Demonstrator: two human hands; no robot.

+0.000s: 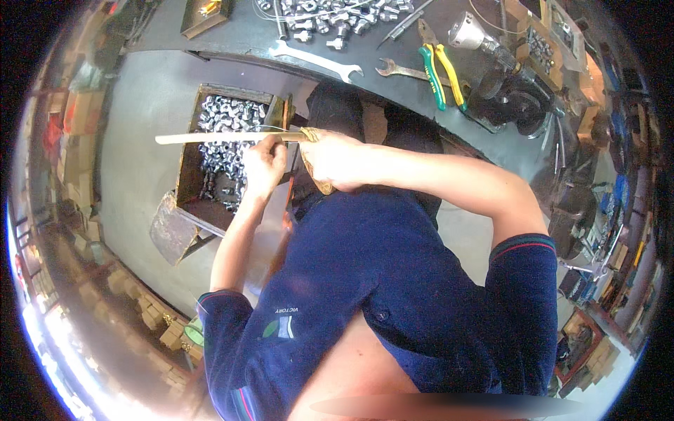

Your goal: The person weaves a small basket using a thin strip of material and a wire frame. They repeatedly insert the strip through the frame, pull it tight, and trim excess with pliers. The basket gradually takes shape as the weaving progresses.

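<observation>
A long, thin, pale strip (210, 137) reaches level from my right hand out over a box of metal fittings. My right hand (333, 158) is closed at its right end, around a yellow-brown, handle-like piece (322, 184) whose kind I cannot tell. Just under the strip, my left hand (264, 168) is closed with thumb and fingers pinched together. What sits in that pinch is too small to make out. A fine wire-like line runs above the strip between the hands. The wooden box (184, 172) below holds many shiny metal fittings (232, 116).
On the dark workbench (239, 42) ahead lie more metal fittings (351, 17), a wrench (316, 58), a second wrench (400, 69) and green-and-yellow pliers (442, 74). A silver-headed tool (470, 31) rests at the right. Shelves with cartons (84, 112) line the left.
</observation>
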